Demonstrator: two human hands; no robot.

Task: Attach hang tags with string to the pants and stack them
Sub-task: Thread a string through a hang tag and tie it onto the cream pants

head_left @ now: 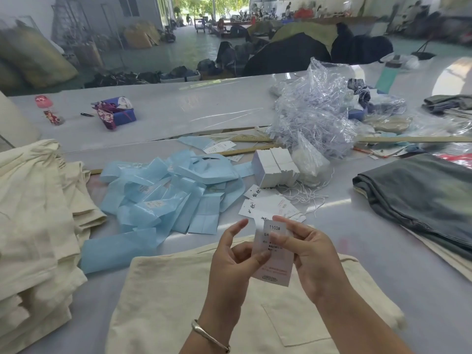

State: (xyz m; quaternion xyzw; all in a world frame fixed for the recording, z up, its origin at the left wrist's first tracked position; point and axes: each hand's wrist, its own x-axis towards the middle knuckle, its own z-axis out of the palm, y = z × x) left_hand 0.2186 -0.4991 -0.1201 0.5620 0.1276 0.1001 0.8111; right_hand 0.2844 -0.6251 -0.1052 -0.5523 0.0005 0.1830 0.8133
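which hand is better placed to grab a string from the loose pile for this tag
Right, probably. The loose strings lie ahead and to the right, nearer the right hand. The left hand also pinches the hang tag and could keep holding it above the cream pants.

A large open hall is seen beyond the near work table [158, 118], whose pale glossy top is lit by streaked reflections. The floor [189, 47] is a smooth grey-green (faintly shiny). At the far end a wide doorway [204, 8] is open to daylight and green trees. A grey wall [76, 11] with a dark window [129, 5] is noted at upper left. Tan sacks [33, 54] are leaned along the left side, cardboard [139, 34] further back. Dark fabric heaps [293, 52] are piled on the floor. Distant figures at far benches [293, 11] are blurred.
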